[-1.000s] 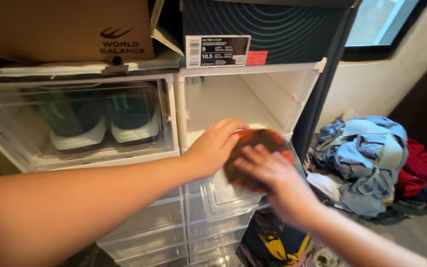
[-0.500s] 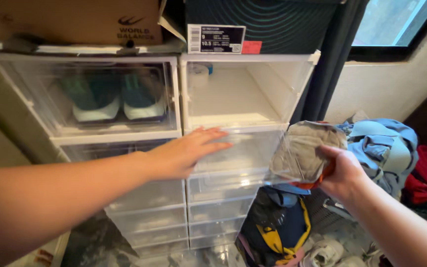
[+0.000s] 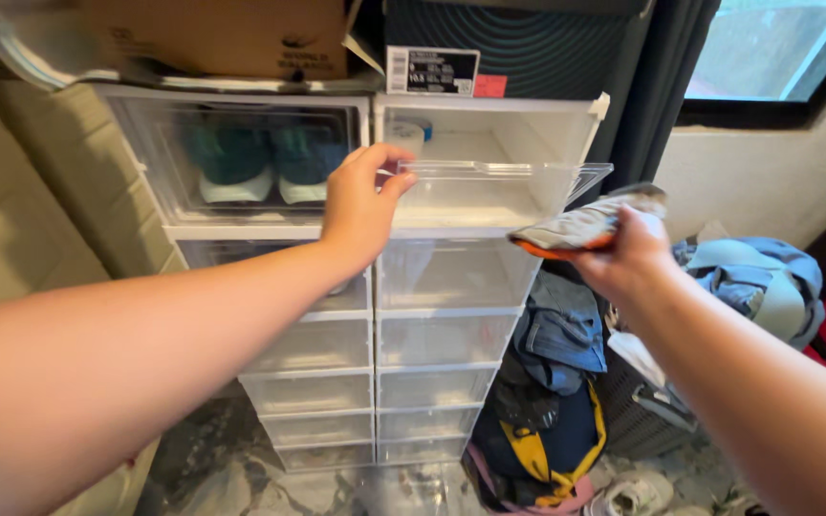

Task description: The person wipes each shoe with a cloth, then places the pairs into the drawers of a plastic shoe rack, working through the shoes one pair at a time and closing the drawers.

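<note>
My left hand [image 3: 363,203] grips the edge of the clear flap door [image 3: 489,183] of the top right shoe box [image 3: 489,143], and the door is lifted to about level. That box looks nearly empty inside, with a small white thing at its back left. My right hand [image 3: 628,253] holds a grey shoe with an orange sole [image 3: 576,227] sideways, just right of the open box. The top left box holds a pair of teal and white shoes [image 3: 260,164].
Two stacks of clear shoe boxes [image 3: 375,363] stand on a marble floor. A brown cardboard box [image 3: 222,38] and a dark box [image 3: 518,43] sit on top. Heaped clothes [image 3: 757,282], a basket and loose shoes [image 3: 633,492] lie at the right.
My left hand has risen from the lower drawer front to the top right box and lifted its flap door. My right hand has brought the shoe up beside the opening.
</note>
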A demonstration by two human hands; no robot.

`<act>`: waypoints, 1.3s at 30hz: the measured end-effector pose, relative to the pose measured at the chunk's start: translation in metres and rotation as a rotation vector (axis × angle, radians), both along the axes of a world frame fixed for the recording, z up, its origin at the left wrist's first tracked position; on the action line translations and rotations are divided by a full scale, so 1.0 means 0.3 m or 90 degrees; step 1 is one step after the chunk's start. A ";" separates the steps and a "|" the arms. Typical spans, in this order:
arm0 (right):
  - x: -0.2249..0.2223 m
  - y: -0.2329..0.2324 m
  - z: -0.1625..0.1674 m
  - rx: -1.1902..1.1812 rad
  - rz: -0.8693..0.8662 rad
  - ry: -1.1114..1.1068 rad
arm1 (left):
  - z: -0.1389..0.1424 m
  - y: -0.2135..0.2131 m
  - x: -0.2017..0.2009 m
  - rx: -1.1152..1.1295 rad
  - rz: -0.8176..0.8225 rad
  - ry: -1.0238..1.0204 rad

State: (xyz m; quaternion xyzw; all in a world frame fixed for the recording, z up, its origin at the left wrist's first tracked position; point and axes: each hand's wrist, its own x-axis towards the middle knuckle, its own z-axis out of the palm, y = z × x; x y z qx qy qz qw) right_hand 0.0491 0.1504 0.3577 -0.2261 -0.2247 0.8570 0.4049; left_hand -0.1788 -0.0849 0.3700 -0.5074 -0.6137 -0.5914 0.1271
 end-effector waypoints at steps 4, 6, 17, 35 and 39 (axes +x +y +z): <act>-0.174 -0.139 0.100 0.112 0.023 -0.016 | 0.010 0.076 -0.034 0.013 -0.044 -0.086; -0.257 -0.205 0.142 0.142 -0.004 -0.046 | 0.004 0.109 -0.061 0.024 -0.046 -0.065; -0.542 -0.413 -0.146 0.401 0.035 -0.337 | -0.006 0.183 -0.150 0.017 -0.103 -0.003; -0.510 -0.449 0.018 0.350 -0.066 -0.214 | -0.010 0.136 -0.096 0.013 -0.175 -0.011; -0.507 -0.414 -0.004 0.314 -0.091 -0.212 | -0.012 0.120 -0.095 0.009 -0.188 -0.002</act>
